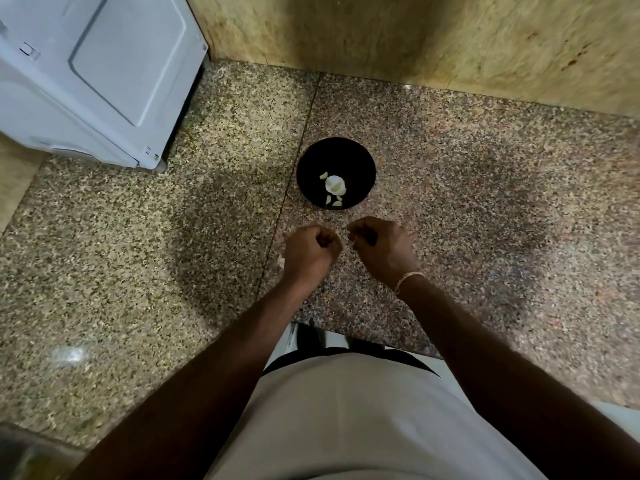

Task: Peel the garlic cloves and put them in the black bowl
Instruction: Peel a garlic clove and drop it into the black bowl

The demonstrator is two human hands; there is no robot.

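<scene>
Both fists curled near the black bowl (336, 157): left hand (310, 252), right hand (382, 249) (contents hidden, I cannot tell). I judge a small clove could slip onto the counter (485, 202) unnoticed.

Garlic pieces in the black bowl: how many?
4 visible in the black bowl: one big white piece centre, one small above-left, two below. More may be hidden.
</scene>
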